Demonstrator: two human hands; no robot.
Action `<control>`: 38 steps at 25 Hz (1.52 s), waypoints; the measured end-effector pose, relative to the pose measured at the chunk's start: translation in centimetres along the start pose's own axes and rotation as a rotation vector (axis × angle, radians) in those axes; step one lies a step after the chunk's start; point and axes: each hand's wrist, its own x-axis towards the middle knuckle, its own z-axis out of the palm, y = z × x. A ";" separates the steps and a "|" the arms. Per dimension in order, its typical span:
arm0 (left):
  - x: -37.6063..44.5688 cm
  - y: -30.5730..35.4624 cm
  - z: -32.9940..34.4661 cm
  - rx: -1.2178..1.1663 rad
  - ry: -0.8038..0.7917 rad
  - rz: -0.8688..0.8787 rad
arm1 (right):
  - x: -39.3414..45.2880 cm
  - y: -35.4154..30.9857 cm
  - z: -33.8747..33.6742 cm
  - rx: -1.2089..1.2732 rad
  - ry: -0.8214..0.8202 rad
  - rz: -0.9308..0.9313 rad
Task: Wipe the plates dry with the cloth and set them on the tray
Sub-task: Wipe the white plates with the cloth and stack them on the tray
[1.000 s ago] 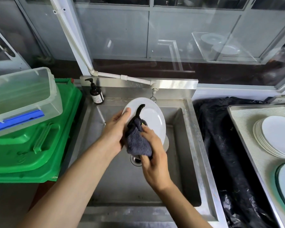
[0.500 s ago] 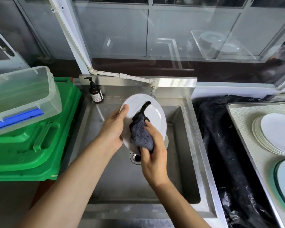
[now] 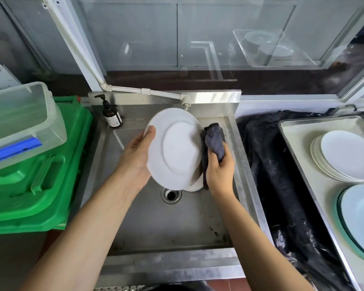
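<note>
Fingers of the left hand (image 3: 137, 156) curl round the left rim of a white plate (image 3: 173, 149), with the thumb lying on its edge; fingers of the right hand (image 3: 220, 171) are bunched tight round a dark grey cloth (image 3: 214, 141), which sits just beside the right rim of the plate. Both hands are over a steel sink (image 3: 135, 232); the sink is shiny, square and a bit stained near the front; a round drain (image 3: 171, 194) sits in its floor under the plate. The plate is round, smooth and tipped up on its side, and it shows a raised ring in the middle; another white dish (image 3: 195, 184) peeks out just below it. The cloth looks soft and fuzzy. On the right lies crinkly black plastic (image 3: 282, 185); past it is a flat metal tray (image 3: 298, 156) with a stack of white plates (image 3: 343, 156) and a pale blue plate (image 3: 361, 217) on it. On the left is a green plastic bin (image 3: 40, 181) with a clear tub (image 3: 19, 122) on top. At the back of the sink stands a brown pump bottle (image 3: 111, 116); behind it all are grey window panes (image 3: 229, 34).
</note>
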 end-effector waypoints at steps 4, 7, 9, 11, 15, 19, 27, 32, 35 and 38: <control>0.4 -1.1 1.0 -0.017 -0.015 0.019 | -4.6 2.6 -0.8 0.006 0.021 0.111; 1.0 -2.7 1.9 -0.005 0.024 0.037 | -6.3 3.7 -1.6 -0.008 -0.045 0.099; 1.6 -4.1 2.3 0.069 0.046 0.073 | -6.9 4.6 -3.1 -0.057 -0.151 0.083; 2.4 -5.5 2.1 0.093 0.048 0.095 | -6.7 5.7 -5.2 -0.124 -0.275 0.112; 3.2 -8.9 0.9 0.107 0.041 0.016 | -4.5 8.2 -11.0 -0.368 -0.222 0.249; 2.0 -11.4 1.5 0.156 0.092 -0.025 | -1.5 11.3 -16.1 -0.882 -0.080 0.028; 0.1 -12.7 3.0 0.314 -0.005 0.071 | -2.3 14.5 -17.1 -1.339 -0.392 0.232; -1.1 -12.0 4.2 0.686 -0.182 0.481 | -0.4 7.5 -12.8 -0.619 -0.081 0.265; -1.8 -11.7 4.0 0.924 -0.375 0.581 | 1.1 2.5 -10.1 -0.243 0.022 0.341; -3.0 -11.9 3.5 1.221 -0.541 0.763 | 2.1 1.5 -9.5 -0.231 0.026 0.475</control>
